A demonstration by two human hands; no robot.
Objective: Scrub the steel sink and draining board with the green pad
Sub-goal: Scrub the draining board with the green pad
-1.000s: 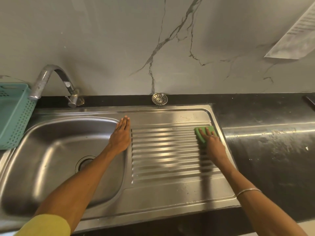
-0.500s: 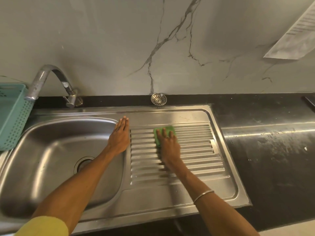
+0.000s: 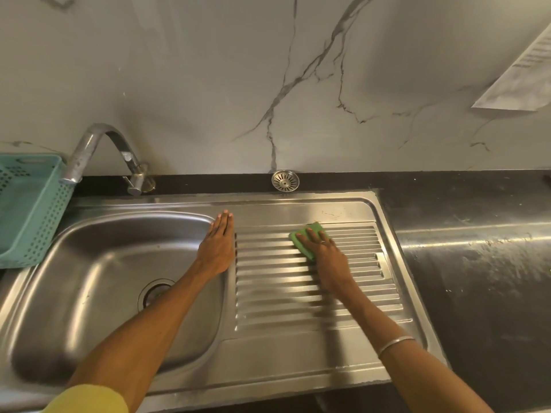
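The light is soft and fairly dim, with a warm grey cast. The steel sink (image 3: pixel 89 293) serves as the landmark: broad pale glare streaks lie along its bowl walls and on the ribbed draining board (image 3: pixel 298 293) just right of it. Further right, a bright band crosses the dark desk (image 3: pixel 477 263). Arm shadows smear across the ribs. Straight edges bow outward toward the frame borders, and fine detail looks slightly soft throughout.
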